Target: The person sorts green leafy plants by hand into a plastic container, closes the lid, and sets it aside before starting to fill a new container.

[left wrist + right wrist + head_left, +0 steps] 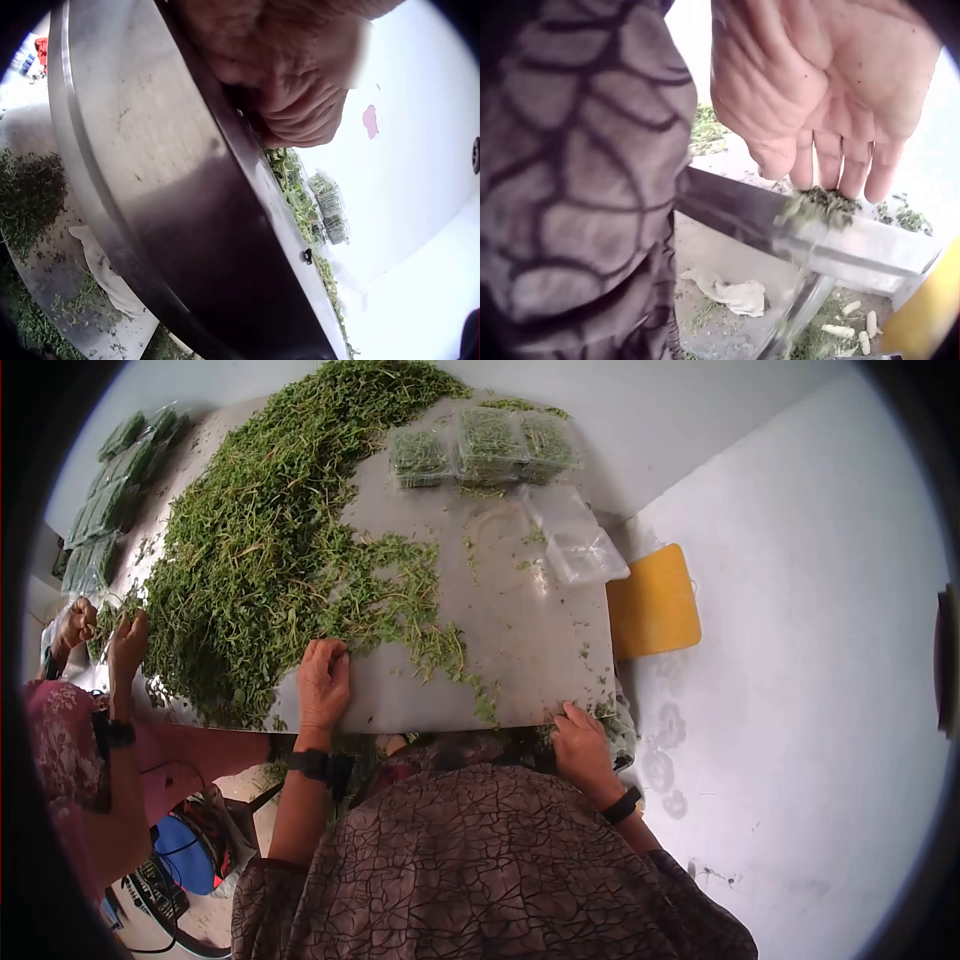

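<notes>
My left hand [323, 685] rests at the front edge of the metal table [530, 660], fingers curled in, beside a large heap of leafy green herbs [255, 530]. The left wrist view shows the folded side of that hand [277, 75] close over the table's rim. At the right front corner my right hand [582, 745] holds its fingers straight and side by side. In the right wrist view its fingertips touch a small clump of herb scraps [825, 206] at the edge, and blurred green bits hang below the rim.
Clear packs of herbs [490, 445] stand at the back, with a plastic bag [580, 550] nearer. A yellow board [655, 603] juts out at the right. Another person's hands [125, 645] handle herbs at the left, near more packs [110, 505]. Below lies a white cloth [742, 298].
</notes>
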